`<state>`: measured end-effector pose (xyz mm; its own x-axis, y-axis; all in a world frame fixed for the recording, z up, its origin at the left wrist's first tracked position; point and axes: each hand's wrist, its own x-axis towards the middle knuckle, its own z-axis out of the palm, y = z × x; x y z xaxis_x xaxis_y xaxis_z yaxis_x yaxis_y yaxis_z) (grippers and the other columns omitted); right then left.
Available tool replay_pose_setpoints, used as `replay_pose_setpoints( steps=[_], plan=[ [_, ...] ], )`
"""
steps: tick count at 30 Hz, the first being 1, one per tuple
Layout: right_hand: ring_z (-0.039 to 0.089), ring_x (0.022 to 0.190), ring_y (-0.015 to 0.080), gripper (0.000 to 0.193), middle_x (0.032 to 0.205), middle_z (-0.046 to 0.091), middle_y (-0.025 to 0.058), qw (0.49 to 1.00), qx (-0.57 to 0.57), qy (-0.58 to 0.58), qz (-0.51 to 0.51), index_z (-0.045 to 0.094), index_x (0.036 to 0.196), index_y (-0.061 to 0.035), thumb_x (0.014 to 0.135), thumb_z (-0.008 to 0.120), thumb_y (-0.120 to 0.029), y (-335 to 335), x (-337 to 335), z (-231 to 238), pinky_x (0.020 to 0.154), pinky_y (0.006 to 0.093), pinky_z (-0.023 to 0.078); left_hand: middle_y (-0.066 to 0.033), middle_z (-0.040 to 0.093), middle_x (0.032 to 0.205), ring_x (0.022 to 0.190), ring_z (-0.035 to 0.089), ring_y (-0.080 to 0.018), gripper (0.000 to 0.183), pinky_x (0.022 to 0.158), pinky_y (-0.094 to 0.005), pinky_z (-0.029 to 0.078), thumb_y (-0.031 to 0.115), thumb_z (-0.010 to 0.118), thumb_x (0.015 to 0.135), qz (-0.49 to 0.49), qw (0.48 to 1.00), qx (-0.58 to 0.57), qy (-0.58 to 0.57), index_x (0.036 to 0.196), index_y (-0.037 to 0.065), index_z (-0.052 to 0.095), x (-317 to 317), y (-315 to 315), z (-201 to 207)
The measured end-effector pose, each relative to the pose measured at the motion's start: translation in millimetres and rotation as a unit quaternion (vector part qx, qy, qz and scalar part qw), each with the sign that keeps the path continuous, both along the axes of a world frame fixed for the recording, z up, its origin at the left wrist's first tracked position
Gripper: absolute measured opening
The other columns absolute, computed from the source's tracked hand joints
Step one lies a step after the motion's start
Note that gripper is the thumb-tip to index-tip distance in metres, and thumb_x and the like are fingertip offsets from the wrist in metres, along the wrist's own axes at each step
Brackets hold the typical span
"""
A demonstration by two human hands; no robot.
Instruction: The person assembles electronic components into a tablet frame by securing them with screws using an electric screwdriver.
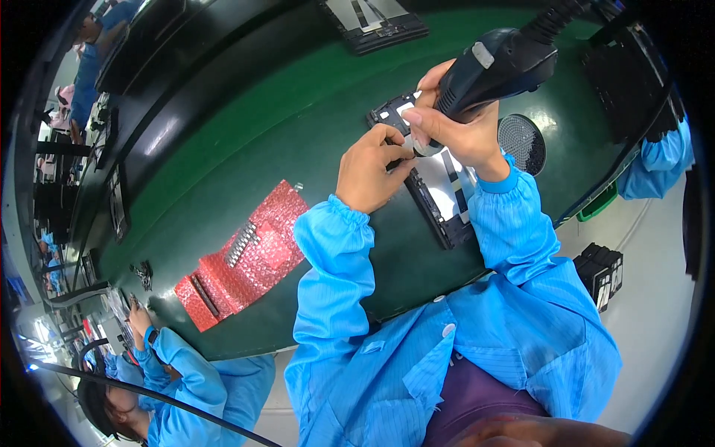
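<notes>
Green matting covers the desk, seen from the head camera looking down over both forearms in blue sleeves.

Right hand: clenched around the dark grey body of a powered screwdriver, whose cable runs off toward the upper edge. The tool's tip points down at the work and is hidden behind the fingers.

Left hand: fingers pinched together just beside the tool's tip, resting on the dark frame. Whether they grip a small part cannot be told.

Dark frame: a flat black panel with a pale, shiny inner plate, lying on the desk directly under both hands, near the desk's front edge.

Round mesh dish: on the desk just right of the right wrist.

Red bubble wrap: spread flat on the desk, well apart to the left of the frame, with a grey ribbed strip lying on it.

Black tray: at the far side of the desk.

Second person: in blue, at the lower left.
</notes>
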<state>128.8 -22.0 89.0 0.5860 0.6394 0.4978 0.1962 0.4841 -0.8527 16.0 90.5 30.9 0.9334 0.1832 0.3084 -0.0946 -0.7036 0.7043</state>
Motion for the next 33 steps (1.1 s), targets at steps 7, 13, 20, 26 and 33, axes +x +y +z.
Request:
replay_pose_setpoints(
  steps=[7,13,20,26,33],
  plan=[
    [0.058,0.053,0.0089,0.028,0.063,0.06,0.0053,1.0,0.008,-0.001,-0.001,0.053,0.096,0.0014,0.074,0.071,0.003,0.3,-0.4,-1.1,0.048,0.0213,0.045,-0.0034,0.056,0.087,0.077,0.06,-0.0241,0.013,0.065,-0.0353,0.048,0.01,0.07,0.069,0.003,0.999,-0.042,0.003,0.081,0.005,0.067,2.5,-2.4,-0.7],
    [0.058,0.053,0.009,0.029,0.063,0.06,0.0049,1.0,0.013,-0.018,-0.012,0.053,0.096,0.0013,0.074,0.071,0.002,0.7,0.9,-2.9,0.047,0.0209,0.045,-0.0044,0.057,0.086,0.073,0.059,-0.022,0.016,0.062,-0.0328,0.048,0.007,0.072,0.066,0.014,0.999,-0.047,0.014,0.081,0.003,0.066,1.6,-0.2,3.8],
    [0.057,0.052,0.0107,0.03,0.061,0.058,0.0067,0.998,-0.05,-0.026,0.029,0.049,0.097,0.0013,0.074,0.066,0.009,3.8,-4.4,-4.8,0.047,0.0238,0.046,-0.0055,0.061,0.067,0.055,0.054,-0.0092,0.017,0.052,-0.0231,0.045,0.005,0.076,0.067,0.092,0.972,-0.21,0.043,0.076,-0.002,0.064,-1.1,18.2,-9.6],
    [0.057,0.053,0.0103,0.03,0.062,0.059,0.0059,0.995,-0.097,-0.007,0.035,0.049,0.097,0.002,0.074,0.067,0.007,8.4,-7.4,-10.9,0.047,0.0226,0.044,-0.0051,0.062,0.062,0.056,0.056,-0.0077,0.02,0.052,-0.0225,0.045,0.01,0.078,0.066,0.126,0.962,-0.216,0.113,0.071,-0.002,0.063,2.9,9.8,-9.4],
    [0.057,0.053,0.0107,0.029,0.061,0.058,0.006,0.994,-0.103,-0.015,0.034,0.049,0.096,0.0024,0.074,0.067,0.007,7.6,-7.2,-12.9,0.047,0.0227,0.044,-0.0054,0.063,0.062,0.056,0.057,-0.0088,0.021,0.052,-0.023,0.046,0.013,0.078,0.066,0.116,0.956,-0.245,0.112,0.07,0.0,0.063,3.4,11.0,-17.1]
  ],
)
